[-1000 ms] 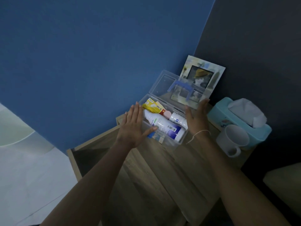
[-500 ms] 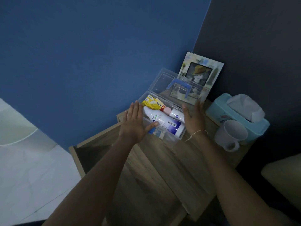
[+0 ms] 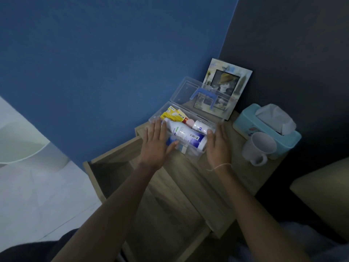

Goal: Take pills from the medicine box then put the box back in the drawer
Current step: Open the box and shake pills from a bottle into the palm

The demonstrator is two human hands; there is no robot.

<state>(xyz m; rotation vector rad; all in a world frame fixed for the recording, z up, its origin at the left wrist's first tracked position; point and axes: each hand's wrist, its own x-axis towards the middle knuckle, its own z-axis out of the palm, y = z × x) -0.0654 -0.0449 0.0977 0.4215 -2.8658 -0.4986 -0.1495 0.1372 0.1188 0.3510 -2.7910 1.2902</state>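
Note:
A clear plastic medicine box (image 3: 191,152) stands on the wooden nightstand with its lid (image 3: 184,89) swung back against a picture frame. Inside lie a large white bottle (image 3: 186,134), a small white bottle (image 3: 201,126) and a yellow packet (image 3: 172,115). My left hand (image 3: 154,146) lies flat against the box's left end, thumb across its front wall. My right hand (image 3: 219,146) rests against the right end with straight fingers. The wooden drawer (image 3: 94,178) stands pulled open below and to the left of the box.
The picture frame (image 3: 226,80) leans in the corner behind the box. A teal tissue box (image 3: 264,125) and a white mug (image 3: 260,148) stand to the right on the nightstand top. Blue wall at the back, a pale cushion (image 3: 321,195) lower right.
My right hand has come down from the raised lid to the box's right end. The lid stays open. My left hand has stayed at the left end.

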